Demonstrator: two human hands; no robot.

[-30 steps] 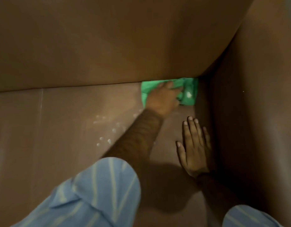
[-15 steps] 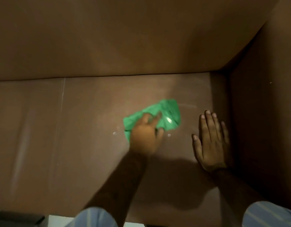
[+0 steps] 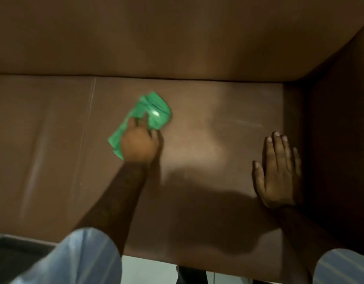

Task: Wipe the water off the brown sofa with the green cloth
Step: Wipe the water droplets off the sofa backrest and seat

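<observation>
**Green cloth under the left hand at mid-seat**

From the head camera we look down on the brown sofa (image 3: 207, 140), its seat filling the middle of the frame, the backrest across the top and the armrest (image 3: 336, 140) rising dark along the right edge. Our left hand (image 3: 139, 145) sits a little left of centre, fingers curled down and closed on the green cloth (image 3: 156, 111), pressing it against the seat. The cloth is bunched; one lobe spreads above and to the right of the knuckles, another trails out to the lower left of the hand. A pale glint shows on the upper lobe. Our right hand (image 3: 276, 171) lies flat on the seat at the right of the frame, fingers spread and holding nothing, just beside the armrest. A faint pale streak (image 3: 238, 123) marks the leather between the cloth and the right hand; the picture is blurred there, so it may be moisture or only sheen. Light-blue striped sleeves (image 3: 80, 257) fill the lower corners.
</observation>
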